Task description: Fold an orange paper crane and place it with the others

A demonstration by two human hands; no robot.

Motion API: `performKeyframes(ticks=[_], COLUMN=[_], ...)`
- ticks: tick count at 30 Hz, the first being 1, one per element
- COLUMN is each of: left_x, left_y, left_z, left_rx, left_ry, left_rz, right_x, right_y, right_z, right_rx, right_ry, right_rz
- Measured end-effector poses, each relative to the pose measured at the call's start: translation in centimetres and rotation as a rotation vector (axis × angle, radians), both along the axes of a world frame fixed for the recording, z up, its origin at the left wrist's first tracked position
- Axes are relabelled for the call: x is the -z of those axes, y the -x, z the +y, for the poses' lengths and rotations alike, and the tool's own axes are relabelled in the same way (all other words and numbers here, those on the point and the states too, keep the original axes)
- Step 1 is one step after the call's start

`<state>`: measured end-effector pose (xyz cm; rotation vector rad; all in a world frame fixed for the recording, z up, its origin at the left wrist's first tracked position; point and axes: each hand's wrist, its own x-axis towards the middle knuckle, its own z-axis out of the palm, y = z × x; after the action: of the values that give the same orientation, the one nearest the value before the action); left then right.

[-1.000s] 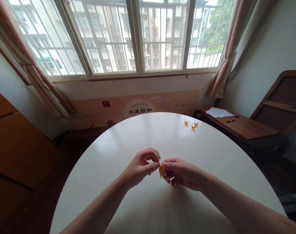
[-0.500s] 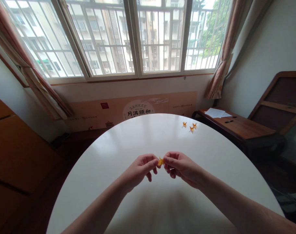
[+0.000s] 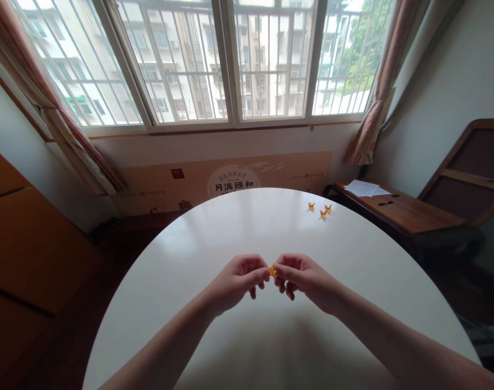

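Note:
Between my two hands is a small yellow origami crane (image 3: 272, 271), held above the white round table (image 3: 214, 233). My left hand (image 3: 247, 275) pinches its left side between thumb and forefinger. On the opposite side, the thumb and forefinger of my right hand (image 3: 296, 273) are closed on the crane as well. The fingertips cover much of the paper, so its exact folds are hard to make out. Three similar yellow-orange paper cranes, one of them the nearest crane (image 3: 323, 214), stand grouped near the table's far right edge.
A wooden side table (image 3: 417, 208) with white paper sheets (image 3: 364, 188) and small dark objects stands beyond the round table, at the right. Behind the far edge are a printed cardboard panel (image 3: 157, 184) and a barred window. Curtains hang at both sides.
My fingers have shifted on the crane, and less of it shows between them now. The whole view has moved slightly. The three cranes on the table stay put.

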<state>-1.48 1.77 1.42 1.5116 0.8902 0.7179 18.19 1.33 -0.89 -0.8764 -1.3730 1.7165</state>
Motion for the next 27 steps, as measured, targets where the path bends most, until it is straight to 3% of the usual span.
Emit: performKeyframes(ticks=[27], left_x=[-0.41], left_y=[0.36], left_z=[-0.1], left_rx=[0.044], left_ry=[-0.019], left_rz=[0.069], right_x=[-0.5], right_y=[-1.0], right_z=[0.03], right_rx=[-0.004], right_ry=[-0.128], right_rz=[-0.105])
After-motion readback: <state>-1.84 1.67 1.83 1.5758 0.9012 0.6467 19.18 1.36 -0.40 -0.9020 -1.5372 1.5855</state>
